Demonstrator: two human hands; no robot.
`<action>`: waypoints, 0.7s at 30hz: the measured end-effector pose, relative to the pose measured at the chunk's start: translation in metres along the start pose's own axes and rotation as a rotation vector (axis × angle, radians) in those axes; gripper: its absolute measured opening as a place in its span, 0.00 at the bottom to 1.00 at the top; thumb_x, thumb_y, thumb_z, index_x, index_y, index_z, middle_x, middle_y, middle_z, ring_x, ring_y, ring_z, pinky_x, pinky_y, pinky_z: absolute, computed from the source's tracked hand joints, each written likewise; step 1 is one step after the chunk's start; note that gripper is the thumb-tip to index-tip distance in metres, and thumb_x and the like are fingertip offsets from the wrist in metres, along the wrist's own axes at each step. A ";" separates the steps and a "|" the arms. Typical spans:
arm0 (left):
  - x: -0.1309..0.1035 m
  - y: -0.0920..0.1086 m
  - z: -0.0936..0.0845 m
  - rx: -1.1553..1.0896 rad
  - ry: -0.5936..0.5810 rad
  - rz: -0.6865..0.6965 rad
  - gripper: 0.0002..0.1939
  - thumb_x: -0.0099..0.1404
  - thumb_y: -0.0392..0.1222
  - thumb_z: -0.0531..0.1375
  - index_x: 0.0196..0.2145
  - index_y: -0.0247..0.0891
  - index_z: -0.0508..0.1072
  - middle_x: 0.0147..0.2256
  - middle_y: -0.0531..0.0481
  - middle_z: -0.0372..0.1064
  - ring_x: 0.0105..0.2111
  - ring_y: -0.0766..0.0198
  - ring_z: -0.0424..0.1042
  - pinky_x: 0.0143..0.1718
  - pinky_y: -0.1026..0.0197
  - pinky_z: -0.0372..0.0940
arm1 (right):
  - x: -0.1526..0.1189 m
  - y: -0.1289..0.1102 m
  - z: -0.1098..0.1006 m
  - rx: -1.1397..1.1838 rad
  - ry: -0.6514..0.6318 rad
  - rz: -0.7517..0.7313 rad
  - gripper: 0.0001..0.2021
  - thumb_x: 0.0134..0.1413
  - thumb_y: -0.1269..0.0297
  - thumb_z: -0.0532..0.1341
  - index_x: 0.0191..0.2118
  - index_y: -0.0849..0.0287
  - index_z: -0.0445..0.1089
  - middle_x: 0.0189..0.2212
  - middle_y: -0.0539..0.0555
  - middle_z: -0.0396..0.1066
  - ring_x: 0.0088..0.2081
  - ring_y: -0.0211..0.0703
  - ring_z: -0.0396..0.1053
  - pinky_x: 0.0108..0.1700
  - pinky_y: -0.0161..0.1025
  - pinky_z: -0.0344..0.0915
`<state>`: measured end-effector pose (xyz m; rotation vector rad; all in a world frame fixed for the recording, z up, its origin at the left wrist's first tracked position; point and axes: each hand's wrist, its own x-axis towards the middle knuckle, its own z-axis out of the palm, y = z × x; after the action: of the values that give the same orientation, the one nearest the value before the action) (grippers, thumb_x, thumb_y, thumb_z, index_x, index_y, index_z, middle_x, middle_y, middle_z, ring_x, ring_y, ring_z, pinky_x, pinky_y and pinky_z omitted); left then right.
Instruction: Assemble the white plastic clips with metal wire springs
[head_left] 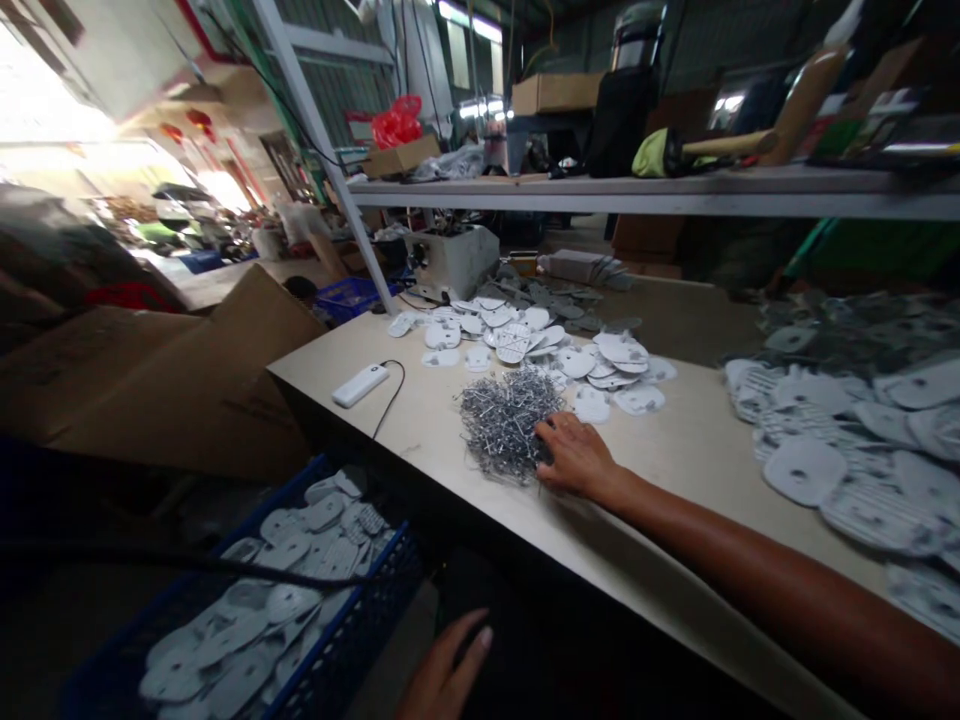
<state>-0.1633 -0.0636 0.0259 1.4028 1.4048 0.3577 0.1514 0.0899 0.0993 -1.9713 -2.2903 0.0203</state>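
Silvery metal is gleaming in the loose, tangled pile of thin pin-like pieces (502,425), which is lying on the pale, smooth tabletop (442,450) near its front edge. We are touching the pile's right side with our right hand (574,455), so the bulk of it is lying just leftward of those fingers. The pile is spreading roundly, its pieces pointing every way, and showing no clear long axis. Our right fingers are curling narrowly inward at its edge, but we cannot tell whether they are pinching any pieces. Our left hand (442,680) is hanging lower and farther away, off the table's front; its visible fingers are parting slightly, but the frame is cutting it off, and we cannot tell whether it is holding anything. Behind the pile, flat, rounded white plates (514,342) are overlapping. A white, rectangular device (360,386) is resting to the left, and a blue, lattice-sided plastic basket (382,590) is holding more white plates below.
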 end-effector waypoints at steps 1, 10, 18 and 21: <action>0.003 -0.001 0.004 -0.017 0.003 -0.017 0.30 0.68 0.66 0.60 0.61 0.51 0.80 0.66 0.47 0.72 0.71 0.43 0.63 0.76 0.42 0.52 | 0.001 0.005 -0.002 0.002 -0.011 -0.006 0.20 0.58 0.59 0.68 0.55 0.56 0.73 0.55 0.62 0.70 0.60 0.60 0.64 0.58 0.48 0.65; 0.035 0.029 0.031 -0.190 -0.014 0.063 0.35 0.68 0.71 0.58 0.59 0.45 0.81 0.60 0.44 0.77 0.56 0.41 0.78 0.69 0.41 0.61 | 0.019 -0.010 0.006 -0.018 -0.020 -0.001 0.30 0.52 0.50 0.77 0.57 0.57 0.74 0.55 0.66 0.70 0.59 0.67 0.63 0.54 0.51 0.68; 0.072 0.050 0.035 -0.612 -0.038 0.040 0.35 0.69 0.68 0.61 0.59 0.36 0.78 0.56 0.32 0.79 0.46 0.46 0.83 0.56 0.45 0.71 | 0.013 -0.002 0.011 0.005 0.043 -0.041 0.13 0.64 0.60 0.67 0.51 0.59 0.76 0.51 0.64 0.73 0.57 0.60 0.66 0.57 0.47 0.67; 0.090 0.064 0.026 -0.814 0.067 -0.008 0.30 0.75 0.57 0.59 0.64 0.33 0.71 0.53 0.30 0.79 0.46 0.49 0.84 0.53 0.50 0.73 | 0.013 -0.006 0.011 0.015 0.054 -0.038 0.14 0.62 0.65 0.67 0.52 0.60 0.76 0.53 0.66 0.73 0.57 0.61 0.67 0.56 0.47 0.67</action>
<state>-0.0848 0.0184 0.0266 0.7158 1.1145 0.8636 0.1425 0.1023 0.0900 -1.8977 -2.2864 -0.0189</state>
